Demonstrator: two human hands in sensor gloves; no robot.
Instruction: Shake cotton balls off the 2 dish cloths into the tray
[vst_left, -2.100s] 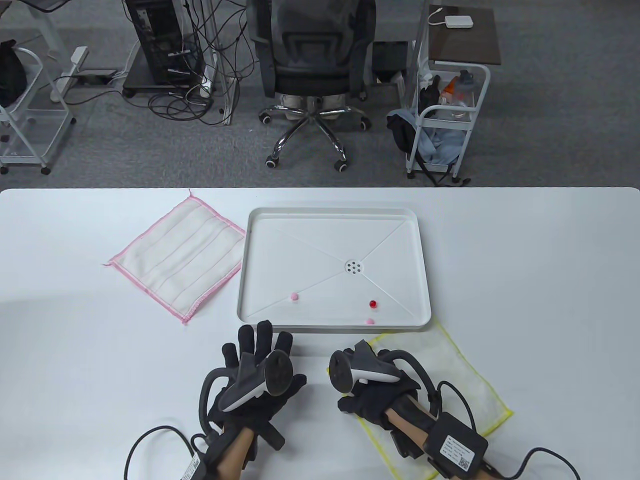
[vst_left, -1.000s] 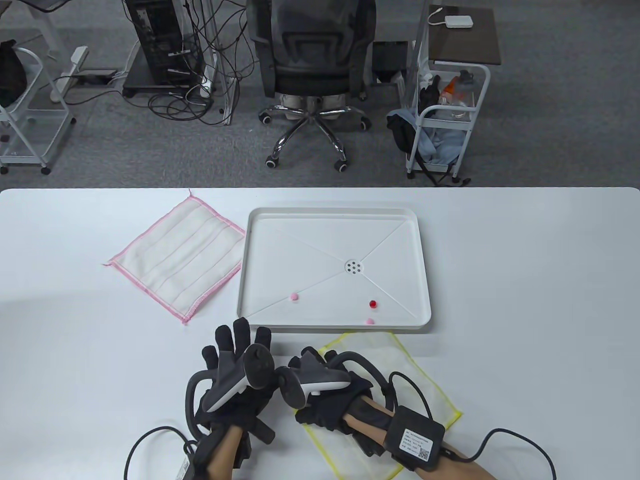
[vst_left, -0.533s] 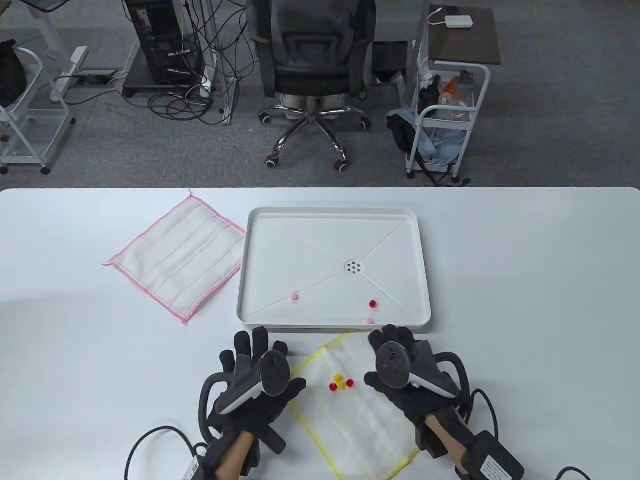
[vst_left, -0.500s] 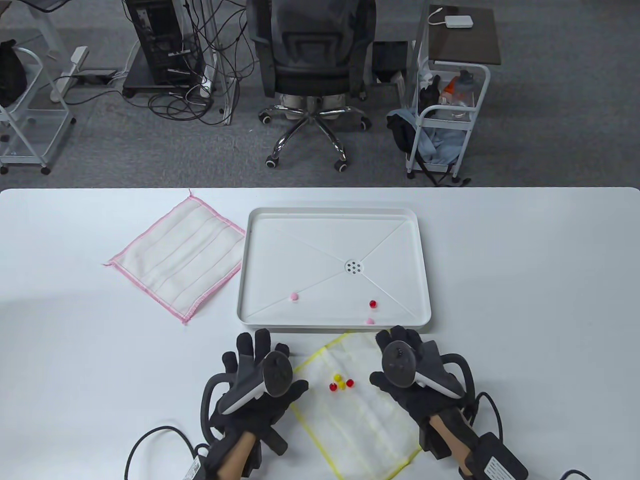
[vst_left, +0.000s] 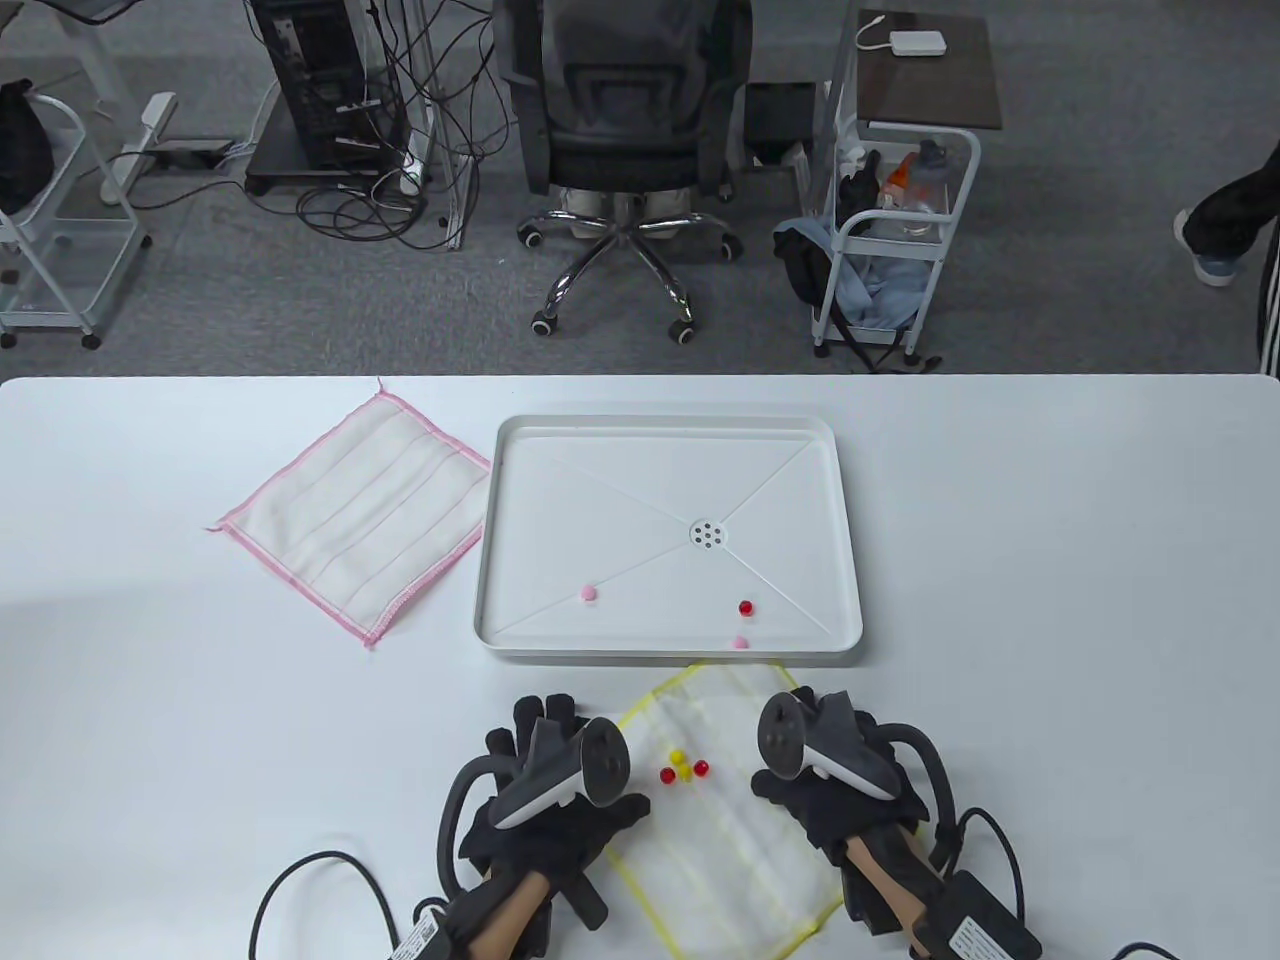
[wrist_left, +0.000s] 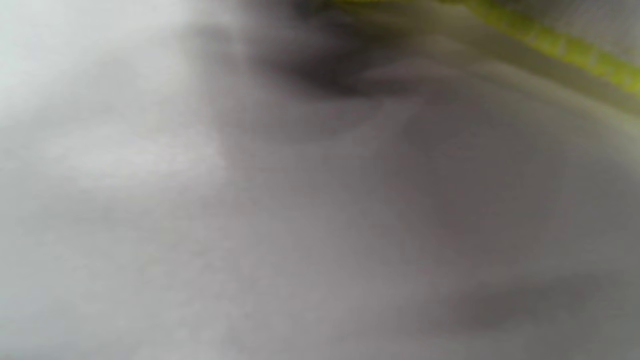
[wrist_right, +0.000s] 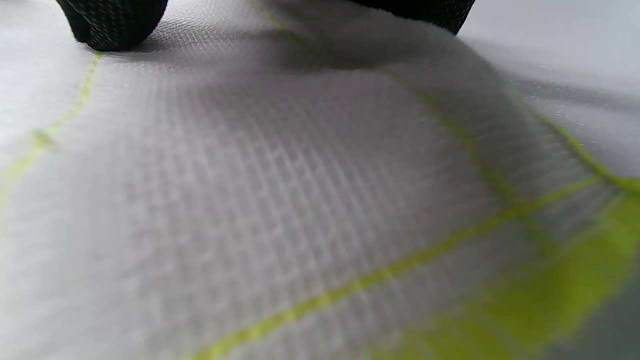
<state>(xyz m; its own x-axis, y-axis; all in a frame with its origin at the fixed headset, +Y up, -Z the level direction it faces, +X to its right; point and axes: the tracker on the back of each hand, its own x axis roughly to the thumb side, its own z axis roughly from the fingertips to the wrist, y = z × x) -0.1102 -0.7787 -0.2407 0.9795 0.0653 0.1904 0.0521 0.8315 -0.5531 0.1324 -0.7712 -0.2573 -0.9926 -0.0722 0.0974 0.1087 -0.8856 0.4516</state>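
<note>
- One white table carries everything; both hands come in over its near edge.
- One white tray lies flat just beyond the two hands, its near rim close to the fingertips; it holds three cotton balls: one red ahead of the right hand, one pink ahead of the left hand, one pink against the near rim.
- Two dish cloths in all; the pink-edged cloth lies flat, well beyond and to the left of the left hand, beside the tray's left wall, with no balls on it.
- The yellow-edged cloth lies flat between and partly under the two hands, its far corner at the tray's near rim; the right wrist view shows its weave and yellow stitching close up.
- The left hand sits at the cloth's left edge, fingers bent downward; the left wrist view is blurred, so I cannot tell whether it grips the cloth.
- The right hand sits on the cloth's right side; two dark fingertips touch the fabric in the right wrist view, but a pinch is not clear, so I cannot tell its grip.
- Four small cotton balls sit clustered on the yellow-edged cloth between the hands: two red, two yellow.
</note>
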